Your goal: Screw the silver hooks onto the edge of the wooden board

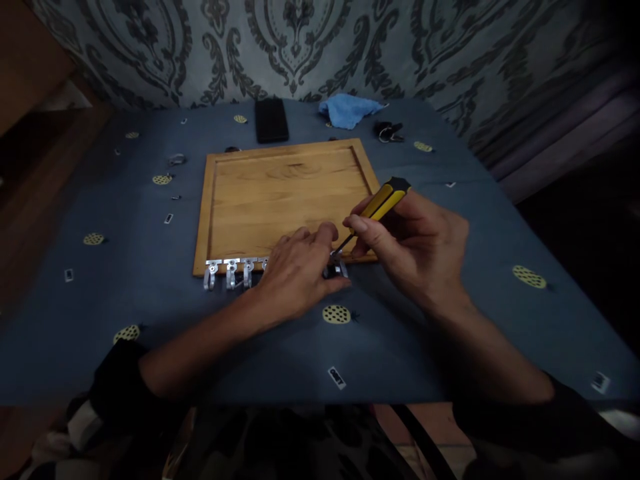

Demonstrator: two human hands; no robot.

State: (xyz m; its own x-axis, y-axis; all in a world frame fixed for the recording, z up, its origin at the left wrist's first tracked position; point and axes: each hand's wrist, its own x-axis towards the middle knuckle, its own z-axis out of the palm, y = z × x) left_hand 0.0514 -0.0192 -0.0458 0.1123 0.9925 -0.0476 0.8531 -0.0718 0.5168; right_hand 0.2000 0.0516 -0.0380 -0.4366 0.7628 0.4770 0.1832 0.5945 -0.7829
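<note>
On the desk [140, 267], some metal fittings [231, 273] seem fastened to the board [275, 207], one apparently unfinished under the screwdriver [383, 203] clamped by the right hand [423, 247], the grip of the left hand [300, 270] unclear.

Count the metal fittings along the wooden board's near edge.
5 visible, left to right: first fitting, second fitting, third fitting, fourth fitting partly covered by the left hand, fifth fitting near the screwdriver's tip. The hand may hide more.

I see a flat black object [271, 120] and a blue cloth [349, 111] near the patterned wall [295, 40]. Keys [389, 131] lie beside the cloth.
</note>
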